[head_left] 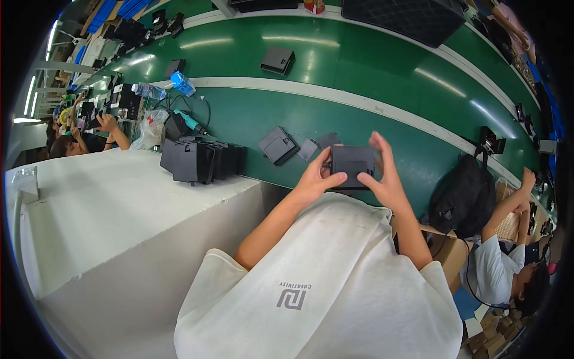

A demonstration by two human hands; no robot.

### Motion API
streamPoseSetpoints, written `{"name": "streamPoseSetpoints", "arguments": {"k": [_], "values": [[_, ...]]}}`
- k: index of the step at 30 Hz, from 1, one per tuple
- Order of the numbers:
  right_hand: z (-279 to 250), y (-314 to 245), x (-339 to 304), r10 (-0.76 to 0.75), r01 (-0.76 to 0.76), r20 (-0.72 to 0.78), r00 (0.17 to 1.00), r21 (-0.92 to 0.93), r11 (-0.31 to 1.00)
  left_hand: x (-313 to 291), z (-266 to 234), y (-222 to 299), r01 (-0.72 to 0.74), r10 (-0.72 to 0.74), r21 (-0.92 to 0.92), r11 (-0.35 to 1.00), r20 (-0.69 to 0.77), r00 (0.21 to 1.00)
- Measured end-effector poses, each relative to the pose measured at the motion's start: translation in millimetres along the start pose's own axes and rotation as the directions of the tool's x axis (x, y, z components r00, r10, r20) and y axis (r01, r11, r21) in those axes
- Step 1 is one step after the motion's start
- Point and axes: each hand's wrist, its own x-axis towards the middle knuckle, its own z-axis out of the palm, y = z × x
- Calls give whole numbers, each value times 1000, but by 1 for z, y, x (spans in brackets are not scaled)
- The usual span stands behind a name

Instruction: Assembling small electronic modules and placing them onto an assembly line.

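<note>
A black plastic box (353,160) with a raised rectangular panel is held up in front of my shirt, above the near edge of the green bench. My left hand (320,178) grips its left side, thumb on the near face and fingers around the edge. My right hand (387,175) is at its right side, the thumb pressing the lower right corner and the fingers stretched up along that side, a little blurred. A similar dark box (278,146) lies on the bench to the left. Between them are two flat grey pieces, one lighter (308,149) and one darker (327,140).
Several black housings (203,160) stand at the left by a white block (119,203). A teal electric screwdriver (190,121) lies behind them. Another box (277,60) sits on the green strip beyond a pale rail. A black bag (463,194) is at the right; co-workers sit both sides.
</note>
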Motion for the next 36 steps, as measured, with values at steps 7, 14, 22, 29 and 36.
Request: {"name": "streamPoseSetpoints", "arguments": {"k": [7, 14, 22, 29, 36], "values": [[-1, -8, -4, 356, -350, 40, 934, 304, 886, 3, 5, 7, 24, -30, 87, 996, 64, 997], [-10, -7, -8, 338, -324, 16, 941, 337, 884, -1, 9, 15, -28, 32, -27, 999, 171, 985], [-2, 0, 11, 488, -452, -31, 873, 325, 830, 2, 9, 18, 3, -25, 155, 988, 141, 990], [-3, -7, 7, 211, -206, -159, 964, 47, 977, 4, 4, 9, -45, 48, -20, 999, 157, 986], [-7, -10, 6, -160, 188, 107, 981, -351, 918, 3, 12, 25, -70, 69, 2, 998, 181, 981]]}}
